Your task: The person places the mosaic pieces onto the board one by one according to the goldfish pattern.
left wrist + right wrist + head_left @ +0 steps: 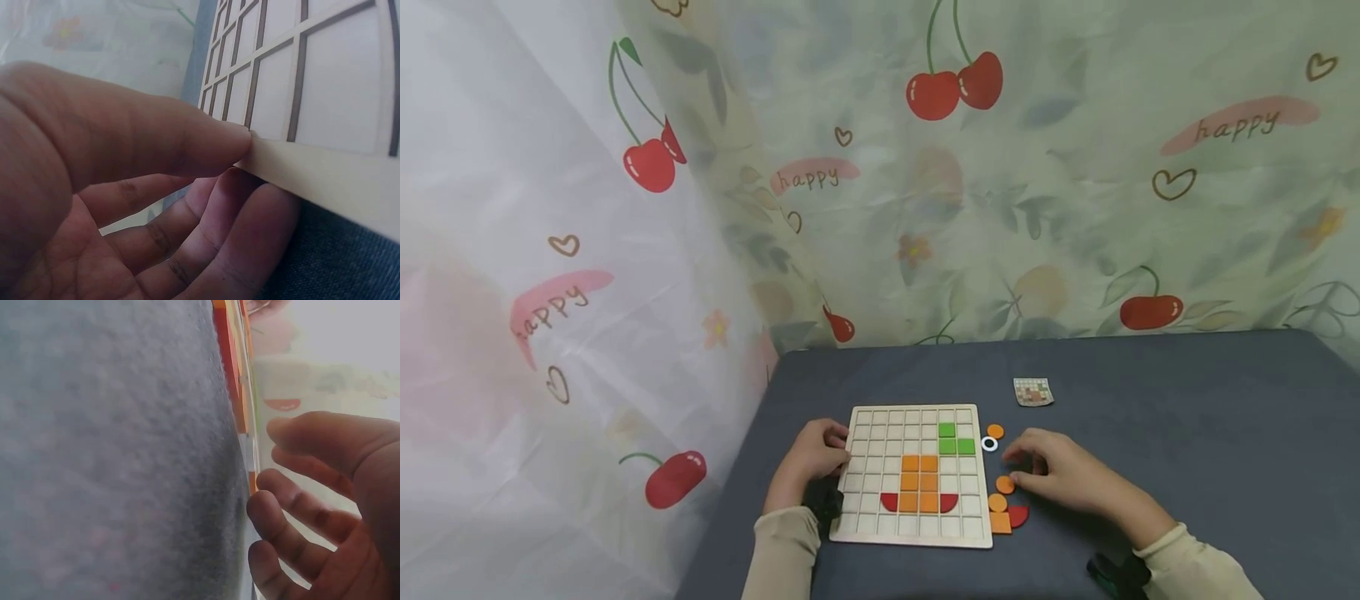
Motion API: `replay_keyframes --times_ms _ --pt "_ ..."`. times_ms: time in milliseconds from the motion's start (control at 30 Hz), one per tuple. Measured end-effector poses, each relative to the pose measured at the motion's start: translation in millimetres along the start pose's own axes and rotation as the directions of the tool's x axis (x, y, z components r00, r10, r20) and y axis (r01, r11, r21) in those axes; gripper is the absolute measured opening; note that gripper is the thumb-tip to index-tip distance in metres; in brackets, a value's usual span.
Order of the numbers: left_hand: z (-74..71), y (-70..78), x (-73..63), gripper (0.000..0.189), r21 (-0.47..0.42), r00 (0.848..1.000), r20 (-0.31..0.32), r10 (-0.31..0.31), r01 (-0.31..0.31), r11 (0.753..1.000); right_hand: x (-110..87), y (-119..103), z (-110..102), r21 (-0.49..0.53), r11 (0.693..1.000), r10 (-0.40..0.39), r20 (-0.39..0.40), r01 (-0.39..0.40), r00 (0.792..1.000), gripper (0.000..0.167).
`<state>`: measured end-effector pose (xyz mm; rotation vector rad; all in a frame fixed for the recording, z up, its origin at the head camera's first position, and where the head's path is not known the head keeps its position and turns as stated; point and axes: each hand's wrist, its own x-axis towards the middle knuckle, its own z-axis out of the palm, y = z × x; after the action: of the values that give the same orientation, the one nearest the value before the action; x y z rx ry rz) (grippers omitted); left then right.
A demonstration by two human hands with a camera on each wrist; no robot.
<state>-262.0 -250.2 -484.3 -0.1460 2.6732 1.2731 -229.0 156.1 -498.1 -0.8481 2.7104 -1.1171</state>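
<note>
My left hand [816,454] grips the left edge of a pale wooden grid board [868,479], its thumb [206,147] on the rim and the fingers curled against the edge below. On the board lie orange squares [910,482] in two columns, a red quarter-round piece [889,502] on either side of their lower end, and green squares [947,446] at upper right. Right of the board, my right hand [1063,471] hovers with loosely bent fingers and nothing between them. Its thumb is close to an orange disc [1004,484]. A white ring piece with a black band [983,445] lies left of the fingertips.
Below that disc lie another orange disc [997,502], an orange square [1001,523] and a red rounded piece [1018,517]. One more orange disc [996,432] sits above the ring. A small patterned card [1033,392] lies farther back on the dark table [1150,400]; printed curtains [1037,208] rise behind.
</note>
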Motion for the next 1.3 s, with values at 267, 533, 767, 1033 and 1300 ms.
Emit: replay_keyframes --times_ms 267,533,767,1033,1300 --pt "-0.8 0.4 -2.1 0.035 -0.016 1.000 0.007 0.015 -0.015 1.000 17.8 2.5 1.3 -0.067 0.996 0.058 -0.016 -0.059 0.998 0.021" --pt "-0.2 -2.5 -1.4 0.038 -0.020 1.000 0.006 0.018 -0.018 1.000 38.0 -1.0 6.9 -0.077 0.985 0.156 0.006 -0.155 0.988 0.024" --pt "-1.5 -0.9 -1.3 0.037 -0.028 1.000 0.008 0.017 -0.017 0.999 45.5 -2.3 9.9 -0.103 0.979 0.175 0.010 -0.173 0.984 0.024" --pt "-2.6 1.6 -3.1 0.037 -0.022 1.000 0.005 0.020 -0.020 1.000 43.9 -3.4 11.0 -0.136 0.983 0.119 -0.021 -0.121 0.993 0.017" --pt "-3.2 2.0 -4.8 0.036 -0.020 1.000 0.007 0.024 -0.024 1.000 41.1 -4.6 9.0 -0.119 0.986 0.117 -0.029 -0.120 0.993 0.016"
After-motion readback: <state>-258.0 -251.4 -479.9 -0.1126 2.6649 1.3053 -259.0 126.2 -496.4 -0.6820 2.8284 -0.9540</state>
